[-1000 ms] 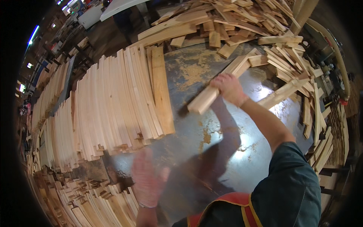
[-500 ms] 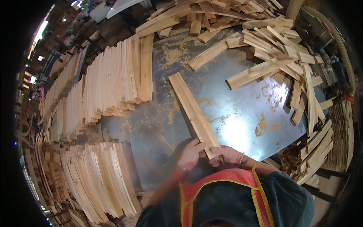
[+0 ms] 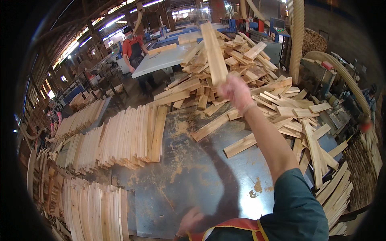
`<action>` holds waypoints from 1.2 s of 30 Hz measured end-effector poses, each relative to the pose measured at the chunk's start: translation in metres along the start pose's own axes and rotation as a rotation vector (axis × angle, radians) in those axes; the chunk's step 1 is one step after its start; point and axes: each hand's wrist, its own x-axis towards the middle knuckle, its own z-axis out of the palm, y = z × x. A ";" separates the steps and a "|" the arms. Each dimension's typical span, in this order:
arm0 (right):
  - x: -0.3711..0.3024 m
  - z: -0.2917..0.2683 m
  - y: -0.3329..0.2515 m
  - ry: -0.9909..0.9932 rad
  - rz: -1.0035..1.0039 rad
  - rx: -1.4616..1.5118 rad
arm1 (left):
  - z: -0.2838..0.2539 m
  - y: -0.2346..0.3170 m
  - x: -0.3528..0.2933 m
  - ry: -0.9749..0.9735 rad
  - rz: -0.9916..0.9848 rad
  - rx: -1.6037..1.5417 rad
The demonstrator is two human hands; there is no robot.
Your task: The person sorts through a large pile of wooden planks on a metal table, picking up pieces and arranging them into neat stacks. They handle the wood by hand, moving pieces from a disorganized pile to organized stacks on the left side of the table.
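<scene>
My right hand [image 3: 237, 94] is stretched far forward over the table, closed round the near end of a wooden board [image 3: 214, 54]. The board tilts upward in front of a heap of loose boards [image 3: 241, 60]. Low over the near edge of the metal table [image 3: 181, 193] is my left hand [image 3: 191, 220], apart from the board and blurred, so its fingers are hard to make out. Left of it stands a row of boards on edge [image 3: 96, 207], and a longer row of boards [image 3: 128, 134] stands farther back.
A person [image 3: 134, 54] in a red top and dark apron stands at a pale table [image 3: 161, 60] at the far left. Ribbed hoses [image 3: 296, 40] hang at the right. Stacked boards [image 3: 335, 193] lie off the table's right side. Sawdust patches mark the metal surface.
Both hands held the board near my body; the left has let go and stays low. My right hand has carried the board forward and up. The view has tilted up, showing more of the workshop.
</scene>
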 end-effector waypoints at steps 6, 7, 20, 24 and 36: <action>-0.085 0.027 -0.029 -0.030 -0.155 0.016 | -0.005 -0.028 -0.014 -0.022 -0.083 0.318; -0.116 0.035 -0.042 -0.069 -0.127 -0.002 | -0.011 -0.034 -0.020 -0.016 -0.076 0.329; -0.335 0.139 -0.302 -0.285 -0.837 -1.937 | -0.044 0.008 -0.033 -0.038 0.159 0.660; -0.297 0.112 -0.321 -0.231 -0.801 -1.774 | -0.062 0.036 -0.094 0.135 0.112 0.790; -0.298 0.010 -0.271 -0.113 -0.980 -1.734 | 0.057 0.061 0.085 -0.214 0.424 1.155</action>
